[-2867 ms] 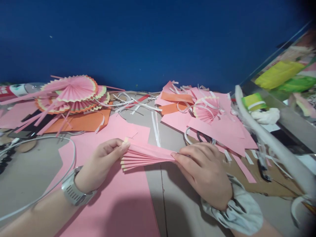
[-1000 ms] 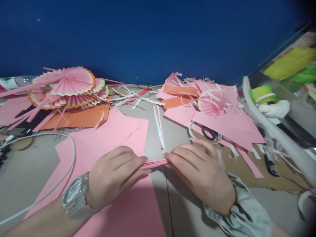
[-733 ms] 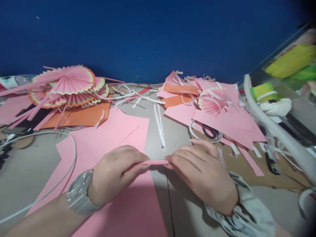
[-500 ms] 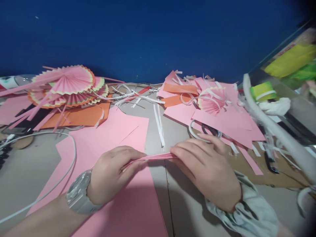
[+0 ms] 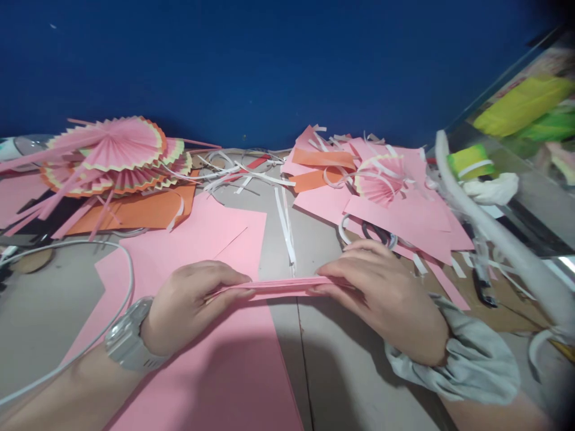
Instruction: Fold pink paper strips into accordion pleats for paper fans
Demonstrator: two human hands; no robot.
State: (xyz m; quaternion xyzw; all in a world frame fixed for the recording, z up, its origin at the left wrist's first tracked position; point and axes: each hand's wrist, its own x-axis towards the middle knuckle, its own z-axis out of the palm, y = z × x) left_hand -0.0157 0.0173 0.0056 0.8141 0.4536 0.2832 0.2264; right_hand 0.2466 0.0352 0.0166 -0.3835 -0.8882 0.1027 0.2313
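Observation:
A narrow strip of folded pink paper (image 5: 283,288) stretches between my hands, its layers stacked along the top edge. My left hand (image 5: 193,305) pinches one end between thumb and fingers. At the other end, my right hand (image 5: 381,293) grips it the same way, thumb below and fingers above. Pink paper sheets (image 5: 215,371) lie on the table beneath my left hand and reach toward the front edge of the view. Both ends of the folded paper are partly covered by my fingers.
Pleated paper fans (image 5: 121,146) are piled at the back left on orange paper (image 5: 130,209). Pink offcuts (image 5: 395,221) and another small fan (image 5: 381,179) lie at the back right. White paper strips (image 5: 285,227) are scattered between. A white cable (image 5: 128,269) curves at left; a thick white tube (image 5: 498,227) stands at right.
My hands have moved apart along the folded paper, so more of its length shows between them. The paper has tilted, showing a front flap. The view has shifted slightly.

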